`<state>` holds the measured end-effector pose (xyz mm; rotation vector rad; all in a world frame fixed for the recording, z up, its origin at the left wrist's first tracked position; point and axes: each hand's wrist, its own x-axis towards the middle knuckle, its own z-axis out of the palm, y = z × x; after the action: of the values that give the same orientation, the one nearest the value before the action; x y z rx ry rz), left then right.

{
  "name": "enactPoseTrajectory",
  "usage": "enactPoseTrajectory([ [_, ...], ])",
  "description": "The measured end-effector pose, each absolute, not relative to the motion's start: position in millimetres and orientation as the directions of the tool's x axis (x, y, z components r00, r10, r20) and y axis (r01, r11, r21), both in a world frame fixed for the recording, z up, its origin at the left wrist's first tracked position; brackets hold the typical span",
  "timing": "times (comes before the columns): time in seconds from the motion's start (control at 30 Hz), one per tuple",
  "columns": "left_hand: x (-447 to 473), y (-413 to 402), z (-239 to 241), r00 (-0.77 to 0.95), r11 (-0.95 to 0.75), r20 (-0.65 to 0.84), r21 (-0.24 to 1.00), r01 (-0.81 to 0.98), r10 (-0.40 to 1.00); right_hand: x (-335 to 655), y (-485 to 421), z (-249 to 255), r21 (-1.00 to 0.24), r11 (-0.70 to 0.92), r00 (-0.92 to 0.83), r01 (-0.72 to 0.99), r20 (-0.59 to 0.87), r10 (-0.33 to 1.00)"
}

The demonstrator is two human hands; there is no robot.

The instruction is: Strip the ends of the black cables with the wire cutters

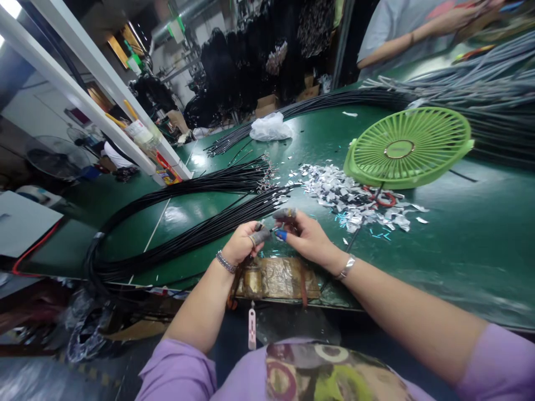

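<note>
Left hand (244, 244) and right hand (308, 239) both pinch a black cable end (270, 228) held between their fingertips, lower left of green fan (407, 146), cable bundle (196, 231) farther left of it

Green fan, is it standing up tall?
No, the green fan lies grille-up on the table, beside the silvery scraps.

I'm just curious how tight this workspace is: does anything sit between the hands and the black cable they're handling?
Nothing visible. The left hand and right hand pinch the cable end between them; foil scraps and fan lie to the right.
</note>
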<state>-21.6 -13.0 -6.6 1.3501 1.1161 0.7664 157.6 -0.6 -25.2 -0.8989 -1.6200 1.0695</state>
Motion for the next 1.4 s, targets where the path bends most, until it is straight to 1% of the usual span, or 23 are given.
enactPoseTrajectory([
  [0.07,-21,-13,-7,0.322,0.111,-0.174,0.972,0.205,0.931,155,0,-28,-0.943,0.328,-0.262,0.058,0.302,0.916],
  [0.17,-19,-12,-8,0.27,0.044,-0.132,0.95,0.309,0.954,153,3,-31,-0.971,0.237,-0.27,0.008,0.226,0.936],
  [0.23,-17,-11,-7,0.215,-0.07,-0.025,0.904,0.422,0.976,152,4,-30,-0.987,0.157,-0.27,-0.035,0.161,0.949],
  [0.33,-15,-13,-5,0.185,-0.237,0.156,0.764,0.6,0.97,152,5,-30,-0.994,0.079,-0.236,-0.077,0.095,0.967],
  [0.4,-15,-15,-4,0.21,-0.284,0.192,0.685,0.671,0.959,153,6,-30,-0.995,0.067,-0.221,-0.074,0.082,0.972],
  [0.53,-19,-17,-1,0.349,-0.365,0.15,0.609,0.704,0.925,155,7,-29,-0.999,0.035,-0.226,-0.007,0.036,0.974],
  [0.6,-22,-16,-1,0.43,-0.4,0.117,0.637,0.659,0.895,156,8,-27,-0.999,-0.033,-0.29,-0.017,-0.027,0.957],
  [0.67,-24,-15,-2,0.47,-0.383,0.093,0.726,0.571,0.878,157,8,-25,-0.987,-0.145,-0.367,-0.064,-0.112,0.923],
  [0.73,-26,-14,-4,0.466,-0.273,0.036,0.849,0.452,0.884,159,11,-24,-0.963,-0.246,-0.388,-0.114,-0.184,0.903],
  [0.8,-28,-14,-7,0.419,-0.109,-0.029,0.947,0.301,0.908,162,15,-24,-0.94,-0.3,-0.341,-0.165,-0.231,0.911],
  [0.83,-28,-14,-7,0.378,-0.037,-0.051,0.975,0.221,0.924,163,17,-24,-0.934,-0.306,-0.303,-0.187,-0.242,0.922],
  [0.9,-29,-13,-8,0.279,0.047,-0.068,0.995,0.083,0.958,167,20,-25,-0.938,-0.28,-0.225,-0.202,-0.234,0.946],
  [0.97,-28,-12,-7,0.202,0.088,-0.088,0.996,0.006,0.976,168,21,-27,-0.967,-0.205,-0.195,-0.15,-0.174,0.965],
  [1.07,-27,-9,-6,0.177,0.132,-0.122,0.99,-0.046,0.977,165,18,-29,-0.999,0.029,-0.24,0.014,0.025,0.971],
  [1.13,-26,-8,-6,0.188,0.141,-0.127,0.988,-0.067,0.974,162,14,-31,-0.971,0.205,-0.27,0.12,0.166,0.948],
  [1.2,-26,-8,-6,0.199,0.149,-0.131,0.986,-0.075,0.971,159,11,-32,-0.926,0.321,-0.291,0.2,0.256,0.922],
  [1.27,-26,-8,-6,0.21,0.163,-0.147,0.985,-0.061,0.967,158,8,-33,-0.89,0.373,-0.313,0.261,0.288,0.905],
  [1.33,-25,-9,-5,0.219,0.185,-0.175,0.982,-0.024,0.96,156,6,-33,-0.87,0.387,-0.323,0.306,0.287,0.902],
  [1.4,-23,-9,-5,0.224,0.199,-0.2,0.98,0.027,0.954,155,5,-33,-0.881,0.373,-0.323,0.291,0.277,0.905],
])
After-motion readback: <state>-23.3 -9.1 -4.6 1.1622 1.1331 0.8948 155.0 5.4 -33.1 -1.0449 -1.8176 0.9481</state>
